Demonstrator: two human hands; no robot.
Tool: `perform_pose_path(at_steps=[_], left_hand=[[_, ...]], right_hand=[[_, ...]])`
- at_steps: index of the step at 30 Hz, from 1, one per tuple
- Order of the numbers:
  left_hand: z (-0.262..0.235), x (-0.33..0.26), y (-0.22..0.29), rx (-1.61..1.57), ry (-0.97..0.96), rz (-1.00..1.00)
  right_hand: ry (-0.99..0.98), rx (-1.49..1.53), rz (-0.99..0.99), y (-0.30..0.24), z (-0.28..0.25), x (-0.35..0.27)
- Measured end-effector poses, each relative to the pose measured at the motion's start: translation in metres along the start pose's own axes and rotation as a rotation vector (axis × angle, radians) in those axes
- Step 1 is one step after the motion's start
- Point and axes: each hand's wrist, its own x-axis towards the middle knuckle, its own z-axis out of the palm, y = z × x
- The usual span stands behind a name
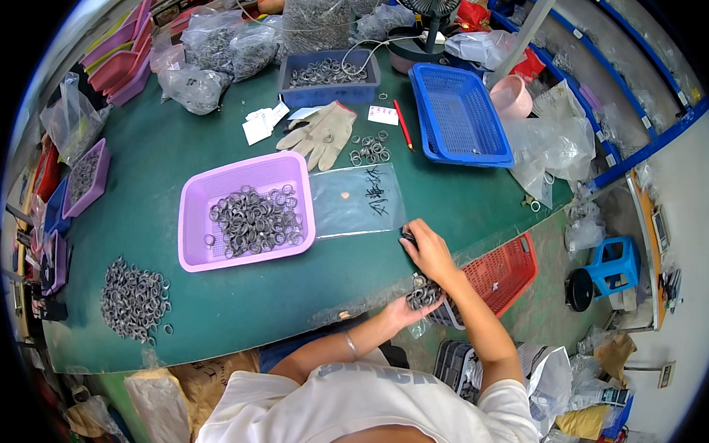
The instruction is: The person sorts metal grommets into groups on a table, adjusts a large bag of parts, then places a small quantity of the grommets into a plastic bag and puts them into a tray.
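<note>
At the table's front edge my left hand (pixel 404 311) is cupped, palm up, around a heap of small grey metal rings (pixel 424 295). Just above it, my right hand (pixel 431 254) is closed by the table edge, with a few dark rings (pixel 408 237) showing at its fingertips. Left of that hand lies a flat clear plastic bag (pixel 346 210) with dark handwriting. A lilac basket (pixel 186 219) beside the bag contains many loose rings (pixel 257 221). Another pile of rings (pixel 135 301) sits directly on the green table at the left.
Behind are a work glove (pixel 324 137), a red pen (pixel 403 124), a blue-grey bin (pixel 330 95) of rings, a blue basket (pixel 464 120) and a fan (pixel 431 4). Bulging plastic bags (pixel 227 42) line the back. A red crate (pixel 501 275) stands below the table's right edge.
</note>
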Motion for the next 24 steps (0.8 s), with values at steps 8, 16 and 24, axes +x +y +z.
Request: perform_pose_path(at_steps=[8,16,24], left_hand=[[0.001,-0.001,-0.006,0.362,0.208,0.202],[-0.025,0.003,0.002,0.252,-0.336,-0.056],[-0.002,-0.026,-0.038,0.527,-0.037,0.111]], right_hand=[[-0.022,-0.073,-0.150,-0.018,-0.020,-0.065],[0.210,-0.022,-0.150,-0.022,0.009,-0.114],[0.471,-0.081,-0.160,-0.023,0.038,-0.158]])
